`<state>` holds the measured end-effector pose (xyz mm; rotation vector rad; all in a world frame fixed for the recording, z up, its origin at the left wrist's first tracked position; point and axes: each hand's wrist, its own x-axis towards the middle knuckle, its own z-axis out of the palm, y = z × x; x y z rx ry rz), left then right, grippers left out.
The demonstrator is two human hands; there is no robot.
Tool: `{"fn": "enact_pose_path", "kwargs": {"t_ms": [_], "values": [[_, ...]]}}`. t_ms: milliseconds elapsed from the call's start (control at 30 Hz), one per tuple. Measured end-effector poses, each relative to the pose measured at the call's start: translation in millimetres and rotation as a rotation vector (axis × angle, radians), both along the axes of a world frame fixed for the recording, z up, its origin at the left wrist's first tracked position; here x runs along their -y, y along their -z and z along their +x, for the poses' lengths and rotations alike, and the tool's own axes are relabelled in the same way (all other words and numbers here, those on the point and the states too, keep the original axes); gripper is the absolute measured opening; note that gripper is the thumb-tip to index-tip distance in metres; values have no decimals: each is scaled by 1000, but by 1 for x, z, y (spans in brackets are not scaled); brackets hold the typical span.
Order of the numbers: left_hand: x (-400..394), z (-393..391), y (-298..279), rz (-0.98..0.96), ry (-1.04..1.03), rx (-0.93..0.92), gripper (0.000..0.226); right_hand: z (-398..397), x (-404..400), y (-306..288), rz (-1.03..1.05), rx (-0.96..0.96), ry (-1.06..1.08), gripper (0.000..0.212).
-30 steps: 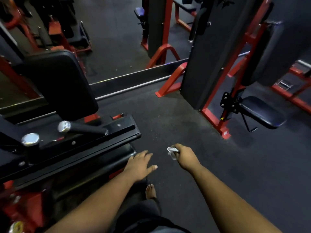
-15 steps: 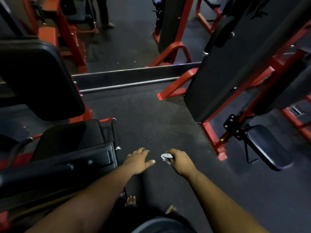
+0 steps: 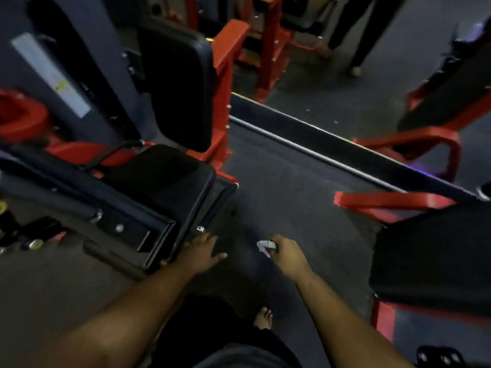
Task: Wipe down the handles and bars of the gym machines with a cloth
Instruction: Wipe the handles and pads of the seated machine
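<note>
**Now between two machines, cloth in the right hand**

Down on the dark floor [image 3: 292, 187], both arms reach forward in the aisle between two gym machines. The right hand [image 3: 288, 254] has its fingers curled round a small white cloth [image 3: 265, 247], whose bunched end sticks out to the left of the fist, clear of any bar or handle. The left hand [image 3: 203, 252] is spread with fingers straight and relaxed, holding nothing; it hovers just beside the near end of a black handle bar [image 3: 216, 208] capped with a chrome tip, on the left machine. That machine has a black seat pad [image 3: 159, 173], an upright black back pad [image 3: 175, 83] and a red frame [image 3: 225, 75]. To the right stands a second black pad [image 3: 430, 261] on red supports [image 3: 393, 201]. A bare foot [image 3: 263, 317] shows below, between the arms. The picture is blurred, so fine detail cannot be told.
</note>
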<state>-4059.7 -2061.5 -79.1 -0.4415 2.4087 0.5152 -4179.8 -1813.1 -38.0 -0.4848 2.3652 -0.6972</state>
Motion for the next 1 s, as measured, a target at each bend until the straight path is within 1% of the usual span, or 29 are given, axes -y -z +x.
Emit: {"fn": "enact_pose_path", "kwargs": {"t_ms": [67,100,167,300,467,567,600,633,667,700,767,833,900,933,1000], "values": [[-5,4,0,-17,-50,-9,98,-20,10,3,13,11,-87,16],[-7,5,5,-12,-116,-17,103,-31,18,7,22,6,-153,15],[-8,4,17,14,-261,-28,107,-48,39,16,20,16,-285,25],[-7,0,35,19,-458,-15,85,-74,83,42,78,64,-474,26],[10,4,72,9,-668,30,81,-95,136,73,116,92,-685,28],[22,5,105,78,-815,61,81,-107,169,99,96,84,-791,33],[27,5,122,75,-853,41,80,-111,182,114,74,81,-823,35],[30,2,137,31,-867,-12,79,-113,193,128,51,63,-862,37],[33,-3,153,-65,-850,-79,78,-117,204,146,29,26,-919,39],[37,-7,164,-164,-803,-158,72,-119,215,163,1,-16,-969,43],[44,-18,172,-301,-768,-136,63,-121,237,190,-70,-53,-1044,51],[50,-27,184,-417,-745,-165,65,-119,251,221,-114,-69,-1163,59],[54,-26,199,-467,-717,-121,68,-116,255,248,-112,-93,-1322,67],[58,-23,209,-485,-695,-77,69,-114,254,261,-111,-140,-1391,69],[71,-21,222,-512,-643,-35,71,-114,246,275,-153,-308,-1438,66]]}}
